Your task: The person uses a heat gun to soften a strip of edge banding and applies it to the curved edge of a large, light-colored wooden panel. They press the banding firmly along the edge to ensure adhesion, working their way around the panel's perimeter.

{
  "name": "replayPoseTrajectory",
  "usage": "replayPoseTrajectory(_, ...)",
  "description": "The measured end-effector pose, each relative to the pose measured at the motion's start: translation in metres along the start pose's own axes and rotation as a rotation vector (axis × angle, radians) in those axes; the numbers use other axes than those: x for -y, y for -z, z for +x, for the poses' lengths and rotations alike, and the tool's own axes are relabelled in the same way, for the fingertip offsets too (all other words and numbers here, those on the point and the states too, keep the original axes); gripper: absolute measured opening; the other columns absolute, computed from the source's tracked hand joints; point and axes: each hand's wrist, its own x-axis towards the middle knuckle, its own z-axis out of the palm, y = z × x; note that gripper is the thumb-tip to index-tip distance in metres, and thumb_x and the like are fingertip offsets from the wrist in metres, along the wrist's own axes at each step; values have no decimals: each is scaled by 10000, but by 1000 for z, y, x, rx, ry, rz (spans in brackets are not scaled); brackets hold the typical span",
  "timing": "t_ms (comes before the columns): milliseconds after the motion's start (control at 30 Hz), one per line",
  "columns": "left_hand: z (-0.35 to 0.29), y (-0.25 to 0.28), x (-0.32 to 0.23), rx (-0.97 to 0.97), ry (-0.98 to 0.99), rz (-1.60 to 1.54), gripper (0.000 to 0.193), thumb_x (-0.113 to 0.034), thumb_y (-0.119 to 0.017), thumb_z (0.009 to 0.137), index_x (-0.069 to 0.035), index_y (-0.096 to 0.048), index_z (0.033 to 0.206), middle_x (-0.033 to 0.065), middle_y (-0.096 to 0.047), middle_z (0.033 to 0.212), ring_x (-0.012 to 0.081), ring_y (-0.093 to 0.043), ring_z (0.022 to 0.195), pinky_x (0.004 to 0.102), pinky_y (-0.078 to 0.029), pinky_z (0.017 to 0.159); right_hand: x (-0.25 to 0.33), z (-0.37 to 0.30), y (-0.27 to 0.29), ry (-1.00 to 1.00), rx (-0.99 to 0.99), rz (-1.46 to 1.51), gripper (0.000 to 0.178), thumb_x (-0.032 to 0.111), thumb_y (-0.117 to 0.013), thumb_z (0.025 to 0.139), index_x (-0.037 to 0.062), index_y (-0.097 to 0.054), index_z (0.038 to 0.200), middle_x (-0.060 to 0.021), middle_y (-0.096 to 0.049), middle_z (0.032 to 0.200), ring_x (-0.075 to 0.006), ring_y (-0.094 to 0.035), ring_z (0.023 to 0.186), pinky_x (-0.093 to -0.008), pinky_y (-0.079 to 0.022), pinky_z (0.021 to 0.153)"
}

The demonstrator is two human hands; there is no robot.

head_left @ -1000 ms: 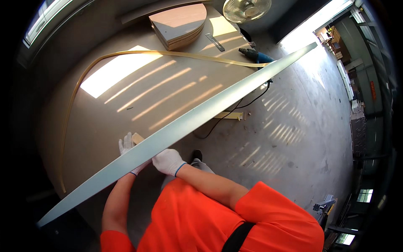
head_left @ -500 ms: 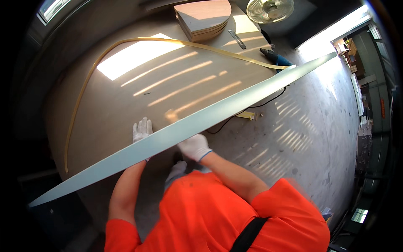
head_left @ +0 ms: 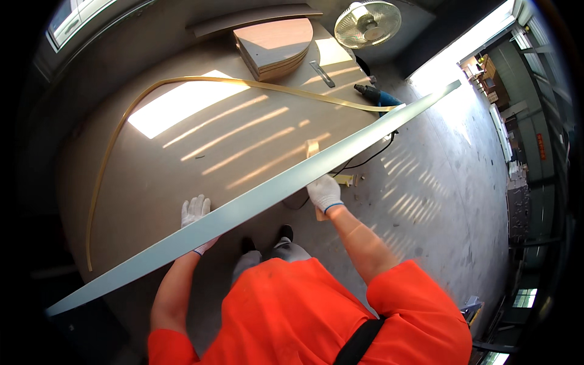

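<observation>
A long pale grey-green strip [head_left: 255, 201] runs slantwise across the view in front of me, from lower left to upper right. My left hand [head_left: 194, 210], in a white glove, reaches past its far side with the fingers stretched out and spread, holding nothing. In its white glove, my right hand [head_left: 324, 192] is at the strip's near edge, closed on a light piece of wood [head_left: 312, 147]. The wood shows on both sides of the strip; its middle is hidden, as are some fingers. A thin yellowish band [head_left: 115, 131] lies curved on the brown tabletop [head_left: 243, 140] beyond.
Stacked curved boards [head_left: 274, 45] lie on the far part of the table, near a flat metal piece [head_left: 322, 74]. A blue-and-black heat gun [head_left: 378, 96] rests at the right edge, its cable hanging down. Behind stands a fan [head_left: 367, 24]. Scraps lie on the concrete floor [head_left: 426, 213].
My right hand has slid to the right along the strip, carrying the wood with it. My left hand stays near the same part of the strip. The view has shifted slightly.
</observation>
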Motion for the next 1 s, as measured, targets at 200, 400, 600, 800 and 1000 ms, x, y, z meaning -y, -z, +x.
replayPoseTrajectory(200,17,8,-53,-16,16,-1,461,-418,-624,1006,-61,-692,1290,224,-670,1363,426,-589,1313,588,-406,1158,95,-40,-9,424,242,24,766,242,-595,961,190,-378,1695,-268,-754,954,-448,-753,831,-569,-600,783)
replayPoseTrajectory(400,68,-36,-123,-314,7,85,461,-336,-620,1011,-4,-668,1327,214,-618,1449,417,-477,1434,613,-295,1245,149,93,-59,605,341,-233,452,212,-671,923,57,-728,1344,-145,-827,1141,-317,-808,1065,-486,-630,849)
replayPoseTrajectory(600,124,-63,-210,-198,176,203,500,-372,-641,988,-7,-706,1323,228,-630,1414,402,-516,1413,583,-349,1197,97,105,24,786,136,223,235,248,-718,928,93,-810,1079,-136,-808,1035,-369,-780,969,-478,-616,840)
replayPoseTrajectory(800,168,-68,-304,-288,282,67,359,-319,-616,1013,-16,-745,1158,268,-607,1421,440,-520,1378,594,-323,1226,-149,79,145,388,58,785,182,215,-711,1012,77,-790,1100,-97,-784,939,-232,-753,830,-366,-607,774)
replayPoseTrajectory(1000,189,-55,-361,-171,314,3,388,-322,-628,1009,-8,-711,1220,223,-603,1453,423,-511,1392,588,-345,1196,-275,199,258,-493,60,1561,523,508,-619,1100,14,-637,1269,-100,-741,1083,-177,-726,915,-301,-576,751)
